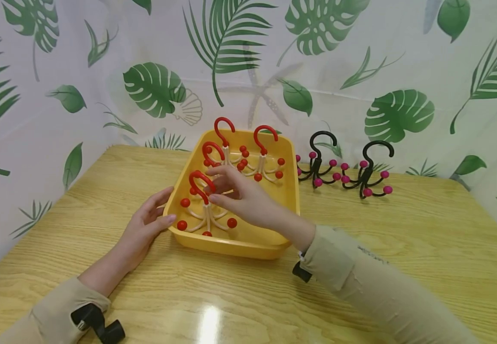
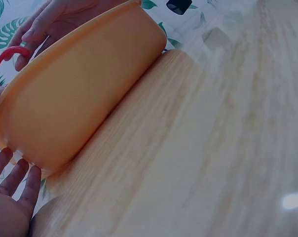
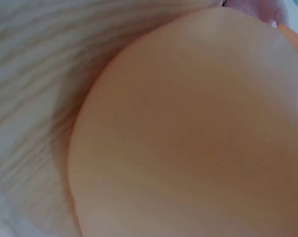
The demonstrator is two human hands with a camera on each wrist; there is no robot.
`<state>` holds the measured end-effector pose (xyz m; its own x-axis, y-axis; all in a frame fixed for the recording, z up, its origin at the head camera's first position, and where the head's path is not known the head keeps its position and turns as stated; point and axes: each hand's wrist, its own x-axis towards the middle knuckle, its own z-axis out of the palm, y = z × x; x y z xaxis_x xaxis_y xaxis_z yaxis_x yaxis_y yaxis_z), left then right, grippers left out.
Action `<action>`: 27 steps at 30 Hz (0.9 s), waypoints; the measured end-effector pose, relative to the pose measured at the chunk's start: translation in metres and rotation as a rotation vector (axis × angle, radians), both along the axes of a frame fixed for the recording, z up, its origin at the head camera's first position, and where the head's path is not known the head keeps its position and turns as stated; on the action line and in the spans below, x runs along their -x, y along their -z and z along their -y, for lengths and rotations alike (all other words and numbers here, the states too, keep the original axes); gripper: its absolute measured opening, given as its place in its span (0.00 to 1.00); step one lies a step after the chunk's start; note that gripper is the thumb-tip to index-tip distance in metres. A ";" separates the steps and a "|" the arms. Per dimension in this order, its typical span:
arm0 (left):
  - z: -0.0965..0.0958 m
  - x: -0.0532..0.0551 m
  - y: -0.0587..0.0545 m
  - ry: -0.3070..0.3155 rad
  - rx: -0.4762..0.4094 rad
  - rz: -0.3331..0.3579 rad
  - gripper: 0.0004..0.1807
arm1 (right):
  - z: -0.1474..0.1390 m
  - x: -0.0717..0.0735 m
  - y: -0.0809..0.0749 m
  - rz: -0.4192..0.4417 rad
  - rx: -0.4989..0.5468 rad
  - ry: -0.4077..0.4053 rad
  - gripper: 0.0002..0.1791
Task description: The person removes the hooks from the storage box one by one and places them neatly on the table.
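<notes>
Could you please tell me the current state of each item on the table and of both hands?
Yellow tub: upright, open-topped, holding four red-hooked hangers.
Front red-hooked hanger: inside the tub, hook up.
Other three red-hooked hangers: inside the tub, hooks up, one partly hidden.
Two black hangers: outside the tub, hooks up.
Left hand: touching the tub's side.
Right hand: at the front hook, grip unclear.

no readable words or numbers in any view; on the right sleeve (image 1: 360,277), along the forearm, runs a short line of small dark marks (image 1: 373,255) that looks like lettering; it is too small and blurred to make out.
</notes>
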<state>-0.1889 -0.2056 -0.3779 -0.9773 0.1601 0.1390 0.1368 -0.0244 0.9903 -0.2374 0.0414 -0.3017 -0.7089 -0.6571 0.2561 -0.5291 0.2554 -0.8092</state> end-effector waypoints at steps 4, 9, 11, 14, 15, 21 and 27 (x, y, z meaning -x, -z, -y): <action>0.000 0.001 0.000 0.001 0.002 0.003 0.34 | 0.004 -0.002 0.001 0.057 -0.016 -0.004 0.23; 0.000 0.001 0.001 0.004 0.003 0.002 0.34 | 0.007 -0.003 0.003 0.140 -0.011 0.012 0.22; 0.000 0.001 0.001 0.004 0.003 0.003 0.34 | 0.008 -0.003 0.004 0.177 0.003 0.011 0.21; 0.000 0.000 0.001 0.003 0.005 0.003 0.34 | 0.010 -0.003 0.004 0.220 0.028 0.009 0.18; 0.000 0.000 0.001 0.004 0.005 0.002 0.34 | 0.011 -0.003 0.004 0.231 0.034 0.011 0.17; 0.000 0.001 0.001 0.005 0.016 0.001 0.34 | 0.012 -0.004 0.000 0.272 0.083 0.001 0.13; 0.000 0.000 0.001 0.007 0.009 -0.002 0.33 | 0.014 -0.005 -0.002 0.232 0.101 -0.014 0.11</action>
<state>-0.1894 -0.2057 -0.3792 -0.9758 0.1681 0.1399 0.1392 -0.0163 0.9901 -0.2327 0.0277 -0.2992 -0.7471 -0.6470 0.1523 -0.3292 0.1612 -0.9304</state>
